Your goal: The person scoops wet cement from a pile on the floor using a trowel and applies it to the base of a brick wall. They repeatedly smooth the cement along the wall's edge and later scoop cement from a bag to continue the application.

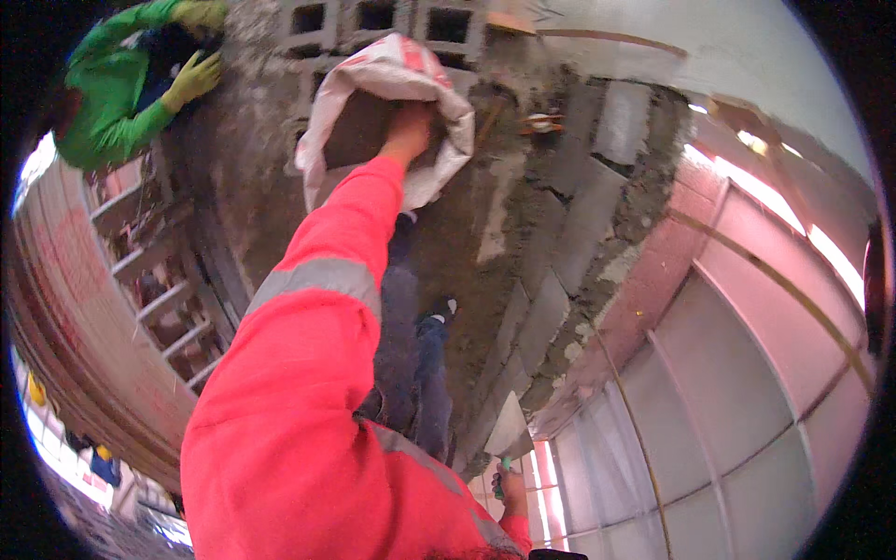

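Observation:
A white sack with red print (399, 53) stands with its mouth rolled open, and greyish-brown material or shadow shows inside. My left hand (409, 133) reaches into it, at the end of a red sleeve with a grey reflective band. The fingers are down in the sack and hidden. Low on the right, my right hand (511, 487) is closed round the green handle of a trowel (509, 427), whose pointed blade tilts upward. The trowel is well apart from the sack.
Hollow concrete blocks (308, 19) lie beyond the sack. A course of grey blocks with mortar (583, 219) runs along the right. A ladder (161, 303) lies at left. A co-worker in green (112, 89) wears yellow gloves. My shoe (446, 306) is below the sack.

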Tool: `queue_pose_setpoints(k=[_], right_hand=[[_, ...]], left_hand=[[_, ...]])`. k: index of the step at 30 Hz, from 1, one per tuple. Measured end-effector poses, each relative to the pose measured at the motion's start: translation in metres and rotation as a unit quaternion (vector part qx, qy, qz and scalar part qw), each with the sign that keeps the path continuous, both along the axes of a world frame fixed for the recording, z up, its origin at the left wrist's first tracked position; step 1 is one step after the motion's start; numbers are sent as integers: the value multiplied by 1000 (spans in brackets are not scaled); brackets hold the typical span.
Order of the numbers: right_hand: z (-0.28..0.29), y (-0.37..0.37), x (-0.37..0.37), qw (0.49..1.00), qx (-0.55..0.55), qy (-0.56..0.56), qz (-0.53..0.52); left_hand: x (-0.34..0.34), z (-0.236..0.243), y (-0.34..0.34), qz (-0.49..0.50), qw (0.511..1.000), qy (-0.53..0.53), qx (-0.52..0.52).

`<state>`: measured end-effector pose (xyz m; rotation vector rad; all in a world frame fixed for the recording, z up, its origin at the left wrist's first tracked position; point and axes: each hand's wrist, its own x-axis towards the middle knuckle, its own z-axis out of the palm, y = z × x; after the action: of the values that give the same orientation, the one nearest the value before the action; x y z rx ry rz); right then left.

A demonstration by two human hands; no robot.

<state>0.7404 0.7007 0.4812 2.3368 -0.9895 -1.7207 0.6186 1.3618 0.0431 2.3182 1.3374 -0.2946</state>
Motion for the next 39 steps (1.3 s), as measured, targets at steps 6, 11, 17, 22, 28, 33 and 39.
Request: queue_pose_setpoints(k=[6, 11, 17, 22, 28, 33, 39], right_hand=[[1, -34, -3, 998, -8, -38, 57], [11, -26, -18, 979, 62, -45, 188], [-51, -117, -14, 873, 155, 67, 458], [-101, 9, 48, 968, 129, -72, 204], [-100, 56, 82, 955, 178, -135, 194], [-85, 71, 88, 943, 206, -169, 200], [-56, 59, 61, 938, 226, -203, 168]], left_hand=[[5, 27, -18, 11, 999, -37, -31], [20, 35, -38, 22, 998, -38, 37], [13, 39, -40, -53, 997, -33, -42], [-20, -48, -31, -38, 997, -40, -57], [-1, -37, -24, 53, 993, -57, -87], [-15, 14, 6, 188, 948, -149, -208], [-41, 79, 30, -202, 979, 6, -6]])
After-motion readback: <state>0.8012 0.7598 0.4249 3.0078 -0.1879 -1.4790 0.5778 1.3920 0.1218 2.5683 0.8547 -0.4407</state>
